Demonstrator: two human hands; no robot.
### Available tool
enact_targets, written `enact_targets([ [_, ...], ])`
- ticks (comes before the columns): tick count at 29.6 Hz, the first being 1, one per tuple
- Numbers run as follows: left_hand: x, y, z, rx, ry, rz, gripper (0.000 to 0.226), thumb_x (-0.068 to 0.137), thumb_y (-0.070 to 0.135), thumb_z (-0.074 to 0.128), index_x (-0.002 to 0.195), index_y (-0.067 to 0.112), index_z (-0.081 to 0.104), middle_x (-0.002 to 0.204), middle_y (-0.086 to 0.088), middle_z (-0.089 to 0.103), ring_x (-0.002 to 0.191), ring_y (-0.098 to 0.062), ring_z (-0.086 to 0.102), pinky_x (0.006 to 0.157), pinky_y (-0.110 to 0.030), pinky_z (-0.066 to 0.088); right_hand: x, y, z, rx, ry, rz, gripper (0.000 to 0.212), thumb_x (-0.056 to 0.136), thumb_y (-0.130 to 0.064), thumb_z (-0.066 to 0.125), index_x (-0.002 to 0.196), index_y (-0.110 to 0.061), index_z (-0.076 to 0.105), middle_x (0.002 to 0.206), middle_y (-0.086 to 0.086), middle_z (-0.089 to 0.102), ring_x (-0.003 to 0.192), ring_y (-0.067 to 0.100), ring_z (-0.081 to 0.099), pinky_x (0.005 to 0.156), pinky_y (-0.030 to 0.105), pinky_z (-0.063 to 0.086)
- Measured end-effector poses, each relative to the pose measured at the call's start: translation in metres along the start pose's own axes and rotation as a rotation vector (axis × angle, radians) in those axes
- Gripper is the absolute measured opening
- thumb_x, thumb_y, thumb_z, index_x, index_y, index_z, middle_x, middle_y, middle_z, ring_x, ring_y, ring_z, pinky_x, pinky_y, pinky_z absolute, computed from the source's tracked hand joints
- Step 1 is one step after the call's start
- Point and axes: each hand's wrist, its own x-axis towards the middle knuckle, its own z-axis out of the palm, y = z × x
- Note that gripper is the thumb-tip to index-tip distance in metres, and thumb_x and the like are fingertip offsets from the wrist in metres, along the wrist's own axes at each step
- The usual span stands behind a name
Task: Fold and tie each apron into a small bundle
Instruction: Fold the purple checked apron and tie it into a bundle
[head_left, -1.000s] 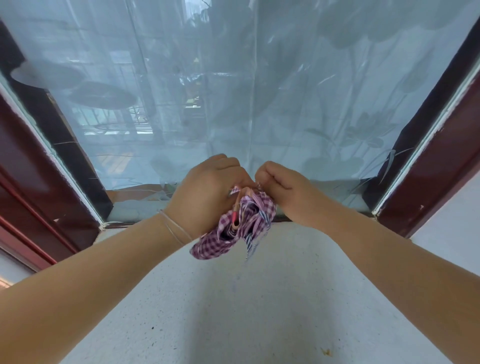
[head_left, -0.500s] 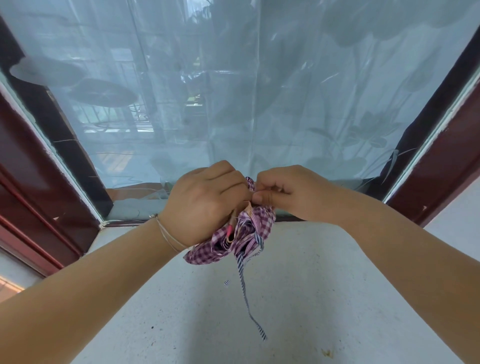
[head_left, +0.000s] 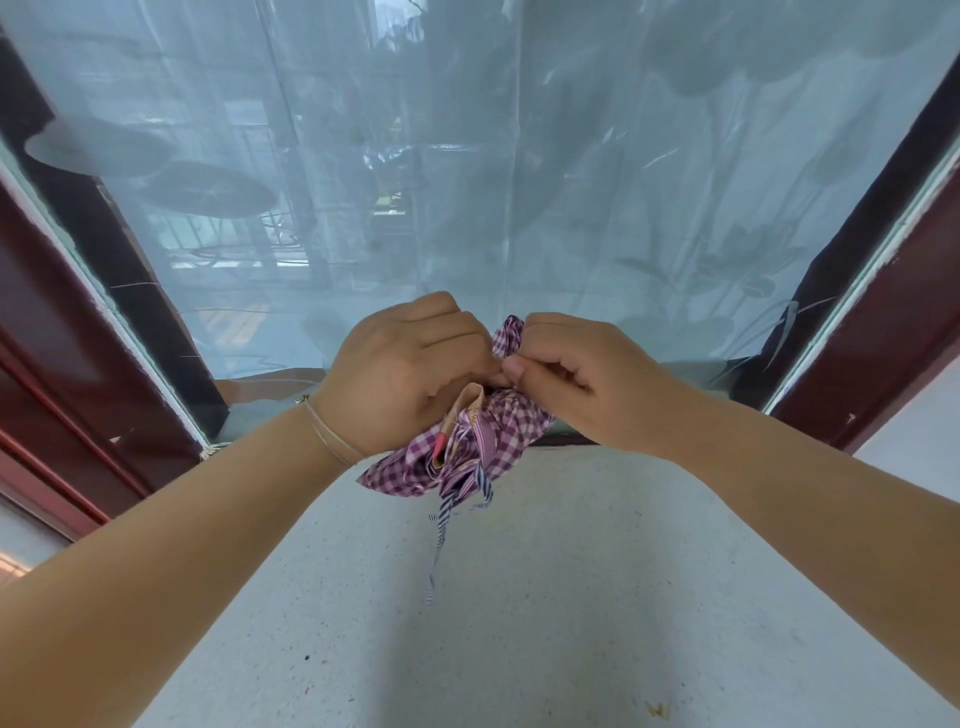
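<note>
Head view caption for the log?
Both hands, left and right, grip a checked apron bundle above a speckled counter.

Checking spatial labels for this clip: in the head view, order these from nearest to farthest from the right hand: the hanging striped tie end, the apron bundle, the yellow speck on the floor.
1. apron bundle: pinched by the right hand, at centre.
2. striped tie end: dangling below the bundle.
3. yellow speck: on the floor near the bottom edge.

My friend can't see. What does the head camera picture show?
Two hands hold up a bunched purple checked apron: the left hand grips it, the right hand pinches its top. A striped tie dangles above a pale sill by a curtained window.
</note>
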Motion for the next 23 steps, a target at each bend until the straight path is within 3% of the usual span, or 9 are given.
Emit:
enact_targets([
  [2, -0.001, 0.003, 0.000, 0.025, -0.005, 0.029, 0.009, 0.092, 0.019, 0.055, 0.084, 0.017, 0.056, 0.078, -0.005, 0.065, 0.070, -0.021, 0.051, 0.053, -0.033, 0.041, -0.004, -0.001, 0.003, 0.067, 0.005, 0.043, 0.034, 0.096, -0.019, 0.050, 0.064, -0.019, 0.038, 0.062, -0.011, 0.033, 0.057, 0.005, 0.034, 0.056, 0.013, 0.027],
  [6, 0.001, 0.007, 0.000, 0.161, 0.018, 0.054, 0.033, 0.098, 0.017, 0.051, 0.071, 0.006, 0.067, 0.075, -0.008, 0.066, 0.060, -0.023, 0.055, 0.045, -0.033, 0.041, -0.006, -0.004, 0.003, 0.225, -0.028, 0.228, 0.037, 0.097, -0.018, 0.050, 0.061, -0.015, 0.041, 0.057, -0.009, 0.032, 0.054, 0.005, 0.033, 0.055, 0.013, 0.028],
  [10, -0.002, 0.005, -0.002, 0.239, 0.024, 0.166, 0.011, 0.094, 0.009, 0.058, 0.087, 0.009, 0.066, 0.080, -0.009, 0.068, 0.062, -0.024, 0.059, 0.047, -0.033, 0.043, 0.003, -0.006, -0.009, 0.271, -0.222, 0.386, 0.035, 0.100, -0.027, 0.047, 0.069, -0.010, 0.051, 0.062, -0.007, 0.045, 0.060, 0.005, 0.041, 0.064, 0.022, 0.037],
  [14, -0.003, 0.006, -0.005, 0.240, 0.033, 0.207, 0.003, 0.093, 0.008, 0.059, 0.095, 0.011, 0.060, 0.082, -0.008, 0.069, 0.063, -0.024, 0.060, 0.048, -0.033, 0.044, 0.004, 0.002, -0.016, 0.391, -0.304, 0.403, 0.014, 0.090, -0.037, 0.056, 0.086, -0.024, 0.059, 0.072, -0.015, 0.054, 0.072, 0.006, 0.050, 0.079, 0.033, 0.045],
  [17, -0.003, 0.008, -0.006, 0.260, 0.035, 0.204, 0.007, 0.094, 0.009, 0.058, 0.092, 0.010, 0.065, 0.083, -0.008, 0.069, 0.063, -0.024, 0.061, 0.047, -0.034, 0.044, 0.004, 0.006, -0.019, 0.387, -0.372, 0.410, 0.026, 0.080, -0.045, 0.066, 0.104, -0.035, 0.062, 0.086, -0.010, 0.065, 0.086, 0.013, 0.061, 0.089, 0.038, 0.050],
  [19, -0.003, 0.010, -0.006, 0.277, 0.030, 0.196, 0.015, 0.095, 0.011, 0.059, 0.084, 0.008, 0.069, 0.081, -0.008, 0.069, 0.062, -0.024, 0.061, 0.045, -0.034, 0.043, 0.006, 0.004, -0.019, 0.327, -0.367, 0.393, 0.015, 0.081, -0.036, 0.068, 0.096, -0.030, 0.067, 0.085, 0.001, 0.069, 0.079, 0.014, 0.066, 0.086, 0.039, 0.053],
  [20, -0.003, 0.011, -0.006, 0.284, 0.033, 0.193, 0.017, 0.095, 0.012, 0.058, 0.083, 0.008, 0.069, 0.081, -0.008, 0.069, 0.061, -0.024, 0.061, 0.045, -0.034, 0.043, 0.007, 0.002, -0.020, 0.314, -0.351, 0.383, 0.006, 0.084, -0.029, 0.068, 0.089, -0.028, 0.068, 0.078, -0.002, 0.069, 0.072, 0.011, 0.066, 0.081, 0.035, 0.055],
  [23, -0.001, 0.013, -0.008, 0.299, 0.049, 0.191, 0.025, 0.096, 0.013, 0.056, 0.076, 0.007, 0.070, 0.079, -0.008, 0.070, 0.059, -0.024, 0.061, 0.044, -0.033, 0.042, 0.006, -0.004, -0.021, 0.290, -0.304, 0.335, 0.016, 0.091, -0.019, 0.062, 0.078, -0.028, 0.064, 0.063, -0.012, 0.063, 0.059, 0.007, 0.063, 0.068, 0.024, 0.053],
])
